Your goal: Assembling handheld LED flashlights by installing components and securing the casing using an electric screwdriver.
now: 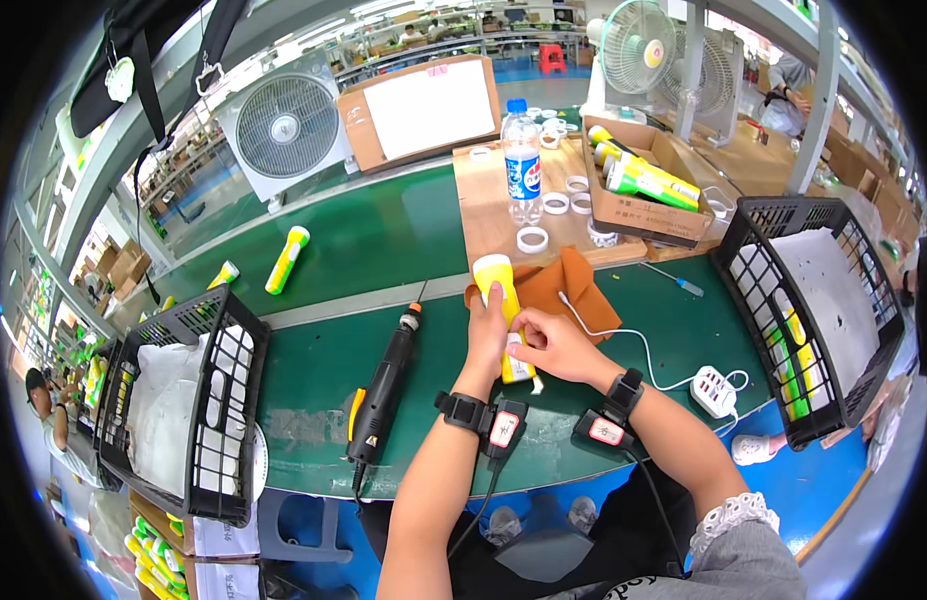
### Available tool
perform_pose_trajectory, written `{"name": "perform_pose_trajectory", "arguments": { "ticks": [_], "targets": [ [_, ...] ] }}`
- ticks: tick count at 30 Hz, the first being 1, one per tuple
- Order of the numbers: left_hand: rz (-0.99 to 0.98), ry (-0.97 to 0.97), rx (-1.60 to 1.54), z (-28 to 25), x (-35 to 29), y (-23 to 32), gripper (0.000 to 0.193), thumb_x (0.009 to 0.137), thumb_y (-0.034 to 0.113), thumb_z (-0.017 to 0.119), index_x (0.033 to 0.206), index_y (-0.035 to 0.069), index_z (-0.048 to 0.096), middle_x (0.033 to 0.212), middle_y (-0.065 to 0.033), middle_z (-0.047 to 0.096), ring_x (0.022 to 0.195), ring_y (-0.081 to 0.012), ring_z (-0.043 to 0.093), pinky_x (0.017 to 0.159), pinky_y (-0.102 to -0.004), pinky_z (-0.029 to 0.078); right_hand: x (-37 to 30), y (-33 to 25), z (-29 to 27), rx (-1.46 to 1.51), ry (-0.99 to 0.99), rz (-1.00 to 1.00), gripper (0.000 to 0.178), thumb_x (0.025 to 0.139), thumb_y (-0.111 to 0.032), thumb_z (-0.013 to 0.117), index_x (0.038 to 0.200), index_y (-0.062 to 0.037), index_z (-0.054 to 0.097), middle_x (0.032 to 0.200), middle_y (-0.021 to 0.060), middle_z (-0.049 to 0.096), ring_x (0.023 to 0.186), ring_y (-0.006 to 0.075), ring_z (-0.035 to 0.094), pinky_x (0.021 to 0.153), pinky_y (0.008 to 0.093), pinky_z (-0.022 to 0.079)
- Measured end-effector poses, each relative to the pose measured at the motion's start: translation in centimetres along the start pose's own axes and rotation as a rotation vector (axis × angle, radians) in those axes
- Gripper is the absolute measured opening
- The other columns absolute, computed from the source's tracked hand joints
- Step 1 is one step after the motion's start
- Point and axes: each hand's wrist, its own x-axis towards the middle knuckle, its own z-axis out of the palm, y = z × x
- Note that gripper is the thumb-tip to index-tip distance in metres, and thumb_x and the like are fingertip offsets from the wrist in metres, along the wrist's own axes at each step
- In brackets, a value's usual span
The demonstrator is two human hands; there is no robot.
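Observation:
A yellow flashlight (494, 271) with a pale head is tilted over the green table, its head pointing away from me. My left hand (485, 335) is wrapped around its body from the left. On the other side, the fingers of my right hand (555, 346) are bent together against the lower body, beside a white label. A small white piece (538, 384) sticks out at the tail end. Behind the flashlight lies a crumpled orange-brown cloth (581, 290). To the left of my left hand rests a black electric screwdriver (383, 385).
Black plastic crates stand left (211, 440) and right (783, 215). A white charger block (713, 392) with a cable and a small screwdriver (687, 287) lie rightward. Beyond are a bottle (521, 150), white rings (532, 240), a carton of flashlights (648, 215) and a green belt (383, 225).

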Motion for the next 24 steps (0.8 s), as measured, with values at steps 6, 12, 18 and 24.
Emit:
{"name": "perform_pose_trajectory", "arguments": {
  "ticks": [6, 12, 18, 24],
  "targets": [
    [-0.241, -0.064, -0.119, -1.3, 0.7, -0.2, 0.042, 0.091, 0.038, 0.039, 0.108, 0.0, 0.042, 0.086, -0.0106, 0.054, 0.074, -0.0205, 0.058, 0.062, -0.0328, 0.048, 0.1, -0.5, 0.2, -0.108, 0.042, -0.075, 0.033, 0.078, -0.019, 0.064, 0.103, -0.0041, 0.049, 0.067, 0.0025, 0.044, 0.057, 0.0111, 0.041, 0.051, 0.0274, 0.034],
    [0.148, -0.291, 0.005, 1.2, -2.4, 2.3, 0.025, 0.089, 0.024, 0.048, 0.1, 0.003, 0.04, 0.075, -0.0081, 0.056, 0.053, -0.0168, 0.056, 0.048, -0.0272, 0.048, 1.0, 1.3, -3.4, 0.009, 0.544, -0.205, 0.065, 0.079, -0.011, 0.06, 0.136, -0.0087, 0.027, 0.118, 0.0114, 0.041, 0.07, 0.0111, 0.049, 0.062, 0.0216, 0.043],
    [0.754, -0.225, 0.974, 0.9, -4.8, 4.3, 0.046, 0.077, 0.042, 0.06, 0.106, 0.009, 0.048, 0.079, -0.0157, 0.062, 0.067, -0.0318, 0.061, 0.054, -0.0392, 0.047, -0.9, -1.9, -6.0, -0.079, 0.502, -0.391, 0.039, 0.075, -0.026, 0.058, 0.106, -0.0029, 0.056, 0.086, 0.0078, 0.053, 0.065, 0.0147, 0.048, 0.056, 0.0244, 0.039],
    [0.739, -0.235, 1.076, 1.3, -5.2, 4.3, 0.046, 0.076, 0.044, 0.06, 0.101, 0.008, 0.048, 0.08, -0.0159, 0.062, 0.067, -0.0338, 0.061, 0.055, -0.041, 0.047, -0.4, -1.4, -5.4, -0.07, 0.529, -0.252, 0.022, 0.072, -0.019, 0.063, 0.083, -0.0016, 0.056, 0.076, 0.0115, 0.053, 0.065, 0.0253, 0.053, 0.06, 0.0318, 0.043]
  ]
}}
